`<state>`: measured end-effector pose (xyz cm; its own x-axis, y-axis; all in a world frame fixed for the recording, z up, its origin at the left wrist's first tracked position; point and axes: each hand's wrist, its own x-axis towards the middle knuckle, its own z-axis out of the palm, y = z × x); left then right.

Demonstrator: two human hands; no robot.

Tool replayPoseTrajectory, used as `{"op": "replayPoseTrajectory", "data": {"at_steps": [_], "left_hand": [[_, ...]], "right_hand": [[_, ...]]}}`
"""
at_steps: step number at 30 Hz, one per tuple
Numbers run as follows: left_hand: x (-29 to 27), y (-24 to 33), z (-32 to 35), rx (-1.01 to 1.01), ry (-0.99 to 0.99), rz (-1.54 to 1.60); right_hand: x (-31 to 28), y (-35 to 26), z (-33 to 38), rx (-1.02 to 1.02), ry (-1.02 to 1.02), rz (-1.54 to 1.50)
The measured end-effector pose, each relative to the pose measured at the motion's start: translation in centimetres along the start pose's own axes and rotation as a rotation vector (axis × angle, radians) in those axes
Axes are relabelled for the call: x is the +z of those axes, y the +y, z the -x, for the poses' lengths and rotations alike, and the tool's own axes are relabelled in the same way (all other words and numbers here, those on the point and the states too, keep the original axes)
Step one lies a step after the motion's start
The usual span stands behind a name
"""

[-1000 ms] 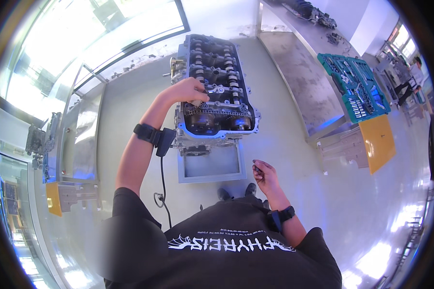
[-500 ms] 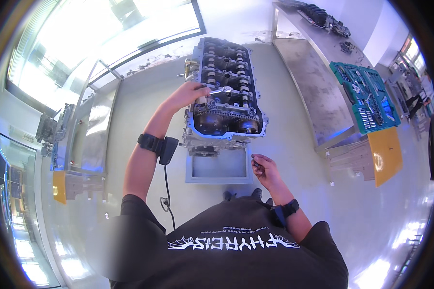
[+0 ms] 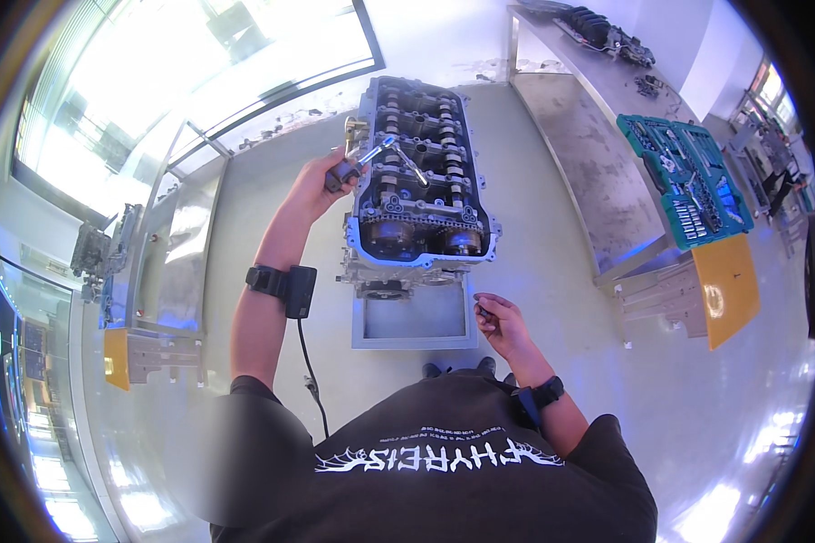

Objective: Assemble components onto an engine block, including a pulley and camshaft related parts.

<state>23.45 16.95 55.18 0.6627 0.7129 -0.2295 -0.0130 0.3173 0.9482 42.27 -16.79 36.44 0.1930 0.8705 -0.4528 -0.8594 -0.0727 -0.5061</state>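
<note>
Engine cylinder head point(image 3: 433, 165) beside left hand point(image 3: 315, 186), ahead of right hand point(image 3: 505, 330).
Left clasps dark-handled metal tool point(image 3: 371, 155); right pinches small dark part point(image 3: 485, 313).

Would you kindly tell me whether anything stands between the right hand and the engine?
Nothing visible does: between the right hand and the near end of the engine, only floor shows beyond. The left hand, holding a wrench, is clear of that line.
</note>
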Motion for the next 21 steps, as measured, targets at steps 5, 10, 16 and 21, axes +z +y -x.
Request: {"op": "replayPoseTrajectory", "data": {"at_steps": [5,10,16,21], "left_hand": [[-2.0,-0.6,-0.6,-0.032,0.068,0.297],[-3.3,-1.3,-0.9,-0.06,0.097,0.299],[-3.3,-1.8,-0.5,-0.076,0.128,0.199],[-2.3,-2.4,-0.1,-0.022,0.162,-0.026]], "right_hand": [[-0.3,0.0,-0.2,0.002,0.004,-0.009],[0.1,-0.1,-0.1,-0.004,0.007,-0.008],[0.3,0.0,-0.2,-0.004,0.017,-0.009],[0.3,0.1,-0.1,-0.006,0.024,-0.012]]}}
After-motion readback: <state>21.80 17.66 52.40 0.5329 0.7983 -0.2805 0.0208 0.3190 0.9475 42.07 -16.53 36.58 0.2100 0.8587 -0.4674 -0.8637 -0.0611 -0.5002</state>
